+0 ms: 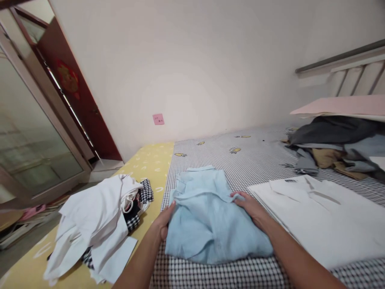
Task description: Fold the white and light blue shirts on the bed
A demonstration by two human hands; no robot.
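A light-blue button shirt [210,224] is laid in a loose fold on a gingham bed sheet [240,160], its collar pointing away from the camera. The shirt is touched by both hands, and neither is clenched. The left hand [164,220] is held open against the shirt's near-left edge, while the right hand [248,206] is rested open on its right side, with the fingers [237,196] laid over a fold. No firm grasp is shown by either.

To the right of the shirt, just beside the right hand, a folded white shirt [319,216] is laid flat. Further beyond the shirt and to the right, a heap of grey and tan clothes [331,136] is piled under a pink sheet [339,105]. To the left of the shirt, a crumpled pile of white clothes [93,224] is heaped with a black-and-white checked garment [146,192] on yellow bedding [150,160]. Beyond the shirt, a pink note [158,119] is stuck to the wall.
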